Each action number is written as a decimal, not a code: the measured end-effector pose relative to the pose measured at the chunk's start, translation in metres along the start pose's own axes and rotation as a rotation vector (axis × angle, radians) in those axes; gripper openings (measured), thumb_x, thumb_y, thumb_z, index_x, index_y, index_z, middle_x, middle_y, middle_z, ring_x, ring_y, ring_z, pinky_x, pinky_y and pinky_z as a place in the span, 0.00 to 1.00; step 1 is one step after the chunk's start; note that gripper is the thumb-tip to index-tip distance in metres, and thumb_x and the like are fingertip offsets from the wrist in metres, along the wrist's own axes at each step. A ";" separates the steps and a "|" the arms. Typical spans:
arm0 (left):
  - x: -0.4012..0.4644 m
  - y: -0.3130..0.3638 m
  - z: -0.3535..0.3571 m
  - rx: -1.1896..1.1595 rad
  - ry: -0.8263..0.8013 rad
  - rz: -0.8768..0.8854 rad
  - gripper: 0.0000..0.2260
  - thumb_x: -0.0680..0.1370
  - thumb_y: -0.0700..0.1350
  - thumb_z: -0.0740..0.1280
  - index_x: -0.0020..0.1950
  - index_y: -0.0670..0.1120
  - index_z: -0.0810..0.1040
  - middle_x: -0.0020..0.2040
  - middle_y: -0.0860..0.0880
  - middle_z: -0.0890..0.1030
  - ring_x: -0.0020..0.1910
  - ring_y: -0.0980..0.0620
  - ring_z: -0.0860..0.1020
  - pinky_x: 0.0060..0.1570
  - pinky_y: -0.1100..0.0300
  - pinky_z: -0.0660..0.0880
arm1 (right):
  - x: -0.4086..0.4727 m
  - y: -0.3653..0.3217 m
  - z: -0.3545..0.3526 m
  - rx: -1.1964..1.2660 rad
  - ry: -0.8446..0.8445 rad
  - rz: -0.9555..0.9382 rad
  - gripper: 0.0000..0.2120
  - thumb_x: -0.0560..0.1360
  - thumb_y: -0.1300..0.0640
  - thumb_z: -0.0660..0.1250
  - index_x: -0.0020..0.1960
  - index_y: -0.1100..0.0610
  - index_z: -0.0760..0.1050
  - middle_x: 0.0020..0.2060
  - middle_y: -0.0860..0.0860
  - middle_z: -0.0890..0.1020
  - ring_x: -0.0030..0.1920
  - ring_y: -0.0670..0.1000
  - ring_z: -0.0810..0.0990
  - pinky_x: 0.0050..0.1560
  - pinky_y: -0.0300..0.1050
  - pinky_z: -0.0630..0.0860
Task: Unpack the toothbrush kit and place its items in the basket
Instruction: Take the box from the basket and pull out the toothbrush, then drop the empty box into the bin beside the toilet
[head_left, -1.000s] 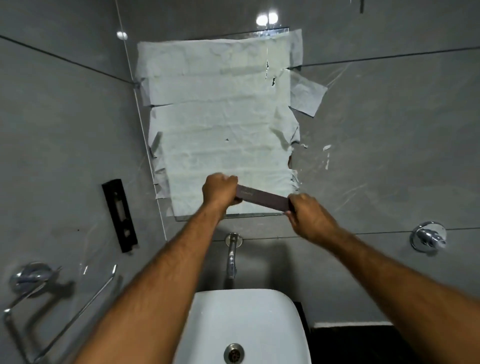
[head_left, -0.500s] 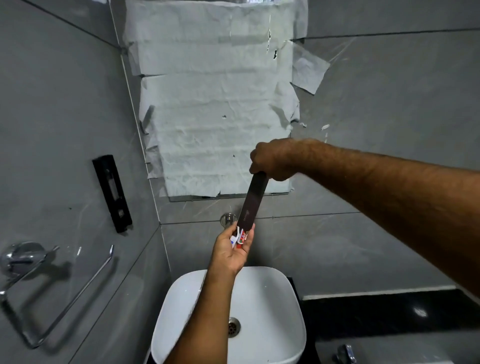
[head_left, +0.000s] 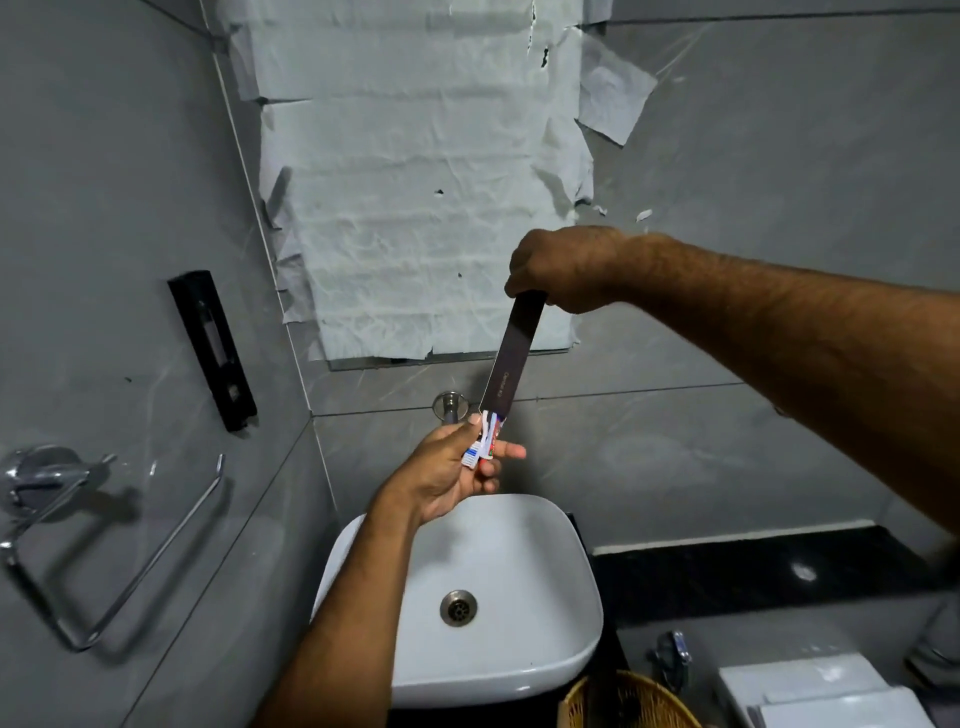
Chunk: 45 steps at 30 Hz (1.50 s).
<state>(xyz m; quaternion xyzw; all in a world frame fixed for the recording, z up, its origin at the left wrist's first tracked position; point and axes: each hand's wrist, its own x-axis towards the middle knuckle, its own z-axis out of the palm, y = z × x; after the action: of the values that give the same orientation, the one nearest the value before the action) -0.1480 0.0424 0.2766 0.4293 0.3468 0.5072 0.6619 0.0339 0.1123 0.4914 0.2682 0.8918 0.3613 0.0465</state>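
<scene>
**Dark carton held upright over the white basin**

Dark brown and slim, the long cardboard toothbrush kit box (head_left: 510, 353) hangs nearly upright above the rounded white ceramic washbasin (head_left: 540, 561), tilted so its top leans right. The right hand (head_left: 563, 267) is closed in a fist around the box's upper end, fingers wrapped tight on it. Below, the left hand (head_left: 457, 470) pinches the items poking from the box's lower opening between thumb and fingertips: a white toothbrush head with blue bristles (head_left: 471, 456) and, just beside it, a small white and red tube (head_left: 491, 435), its label too small to read.

At the near edge, just right of the basin, shows the rim of a woven wicker basket (head_left: 623, 699), well apart from both hands. On the far wall, wrinkled white paper (head_left: 415, 171) covers a mirror. On the left wall are a flat black bracket (head_left: 213, 349) and a chrome towel ring (head_left: 98, 545). A black stone counter (head_left: 753, 566) runs to the right.
</scene>
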 end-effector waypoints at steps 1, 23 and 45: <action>-0.003 0.000 -0.001 0.006 -0.040 -0.005 0.13 0.81 0.50 0.61 0.55 0.41 0.74 0.41 0.41 0.85 0.27 0.54 0.73 0.29 0.59 0.75 | -0.004 0.001 0.004 -0.019 0.037 -0.001 0.11 0.74 0.67 0.65 0.54 0.56 0.75 0.49 0.51 0.77 0.55 0.55 0.74 0.38 0.48 0.75; 0.043 -0.149 0.092 0.472 0.270 0.083 0.08 0.84 0.41 0.55 0.56 0.41 0.73 0.42 0.45 0.78 0.38 0.51 0.77 0.41 0.58 0.77 | -0.204 -0.158 0.256 1.527 0.256 1.337 0.16 0.68 0.63 0.76 0.55 0.57 0.80 0.42 0.54 0.85 0.42 0.54 0.84 0.50 0.59 0.81; 0.034 -0.699 0.178 0.700 0.426 -0.960 0.10 0.78 0.40 0.62 0.50 0.34 0.77 0.53 0.28 0.81 0.53 0.29 0.81 0.54 0.37 0.79 | -0.533 -0.458 0.575 1.546 -1.086 1.684 0.14 0.70 0.49 0.72 0.46 0.60 0.77 0.43 0.59 0.84 0.40 0.59 0.84 0.36 0.50 0.82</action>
<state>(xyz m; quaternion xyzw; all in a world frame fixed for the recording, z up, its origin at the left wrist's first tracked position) 0.2805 -0.0450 -0.2981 0.3066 0.7704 0.0846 0.5525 0.4432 -0.0768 -0.2960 0.8215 0.2893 -0.4912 -0.0066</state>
